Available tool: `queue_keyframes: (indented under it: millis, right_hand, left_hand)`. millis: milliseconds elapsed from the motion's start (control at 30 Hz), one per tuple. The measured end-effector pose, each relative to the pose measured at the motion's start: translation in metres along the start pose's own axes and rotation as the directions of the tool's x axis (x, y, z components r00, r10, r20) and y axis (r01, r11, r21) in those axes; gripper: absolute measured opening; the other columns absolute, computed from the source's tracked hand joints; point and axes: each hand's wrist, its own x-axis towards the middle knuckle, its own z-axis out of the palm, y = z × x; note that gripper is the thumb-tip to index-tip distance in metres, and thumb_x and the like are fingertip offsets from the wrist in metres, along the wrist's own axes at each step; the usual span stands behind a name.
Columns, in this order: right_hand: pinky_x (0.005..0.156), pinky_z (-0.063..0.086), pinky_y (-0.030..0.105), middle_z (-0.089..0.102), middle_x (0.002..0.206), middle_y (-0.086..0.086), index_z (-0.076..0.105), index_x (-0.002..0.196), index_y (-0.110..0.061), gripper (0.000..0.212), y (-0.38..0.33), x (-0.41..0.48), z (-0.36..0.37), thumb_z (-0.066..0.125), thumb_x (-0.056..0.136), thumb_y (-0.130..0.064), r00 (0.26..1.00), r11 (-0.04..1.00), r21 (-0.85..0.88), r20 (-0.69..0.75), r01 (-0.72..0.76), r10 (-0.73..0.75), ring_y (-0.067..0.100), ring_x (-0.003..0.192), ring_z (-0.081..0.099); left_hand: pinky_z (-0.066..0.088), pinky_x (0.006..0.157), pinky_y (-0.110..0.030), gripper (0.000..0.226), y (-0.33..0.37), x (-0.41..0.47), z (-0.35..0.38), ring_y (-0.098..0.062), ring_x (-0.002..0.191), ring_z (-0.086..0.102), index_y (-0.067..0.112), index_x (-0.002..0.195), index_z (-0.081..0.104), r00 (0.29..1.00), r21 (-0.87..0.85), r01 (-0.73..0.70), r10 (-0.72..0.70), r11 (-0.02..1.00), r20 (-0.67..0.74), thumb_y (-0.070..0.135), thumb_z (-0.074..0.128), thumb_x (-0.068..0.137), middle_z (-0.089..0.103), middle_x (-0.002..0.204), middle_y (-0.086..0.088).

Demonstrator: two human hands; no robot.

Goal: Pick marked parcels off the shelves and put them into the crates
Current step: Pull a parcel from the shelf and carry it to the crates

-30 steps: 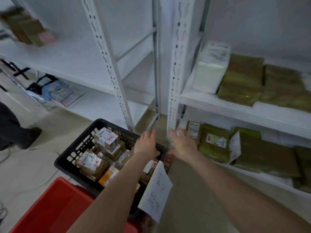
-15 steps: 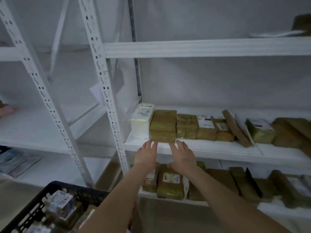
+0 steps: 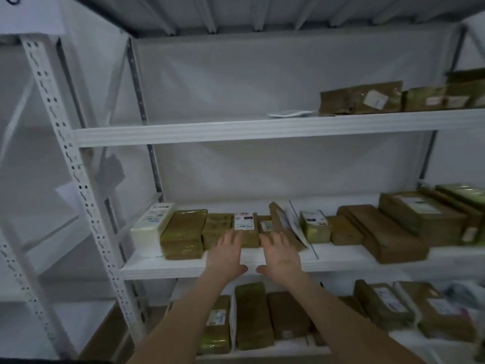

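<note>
White shelf (image 3: 183, 271) edge, left hand (image 3: 227, 254), right hand (image 3: 282, 256) spread over it, parcels (image 3: 245, 229) behind

ceiling (image 3: 262, 11): ribbed, overhead | paper sheet (image 3: 31, 15): white, top left | back wall (image 3: 262, 74): white, plain

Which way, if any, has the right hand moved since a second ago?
Yes. The right hand rose from beside the lower shelf to the middle shelf, shifting right, away from the upright post.

Our left hand (image 3: 227, 254) and right hand (image 3: 282, 256) spread flat before us, over the middle shelf (image 3: 183, 269), by a white-labelled brown parcel (image 3: 245, 229)
</note>
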Motion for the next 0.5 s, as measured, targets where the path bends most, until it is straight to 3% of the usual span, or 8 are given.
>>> queue_keyframes:
  millis: [300,500]
  right_hand:
    - [0.104,0.035,0.039,0.030,0.145,0.011,0.024,0.146,-0.020,0.081,0.108,0.004,0.007,0.068,0.083,-0.044,0.977,0.977,-0.003,0.005,-0.214,0.214,0.029,0.132,0.032]
    - [0.113,0.025,0.045,0.019,0.154,0.011,0.020,0.147,-0.020,0.078,0.202,-0.001,-0.011,0.064,0.087,-0.042,0.912,0.913,-0.044,0.040,-0.406,0.408,0.032,0.144,0.015]
  left_hand:
    - [0.041,0.104,-0.044,0.091,0.092,0.076,0.040,-0.030,0.139,0.028,0.019,0.150,0.014,0.974,-0.020,-0.217,0.217,0.976,0.070,0.040,0.070,0.081,0.016,0.157,-0.006]
    - [0.042,0.103,-0.042,0.090,0.178,0.126,0.072,-0.029,0.138,0.030,0.018,0.150,0.014,0.930,-0.054,-0.337,0.341,0.940,0.137,0.041,0.069,0.082,0.019,0.155,-0.009]
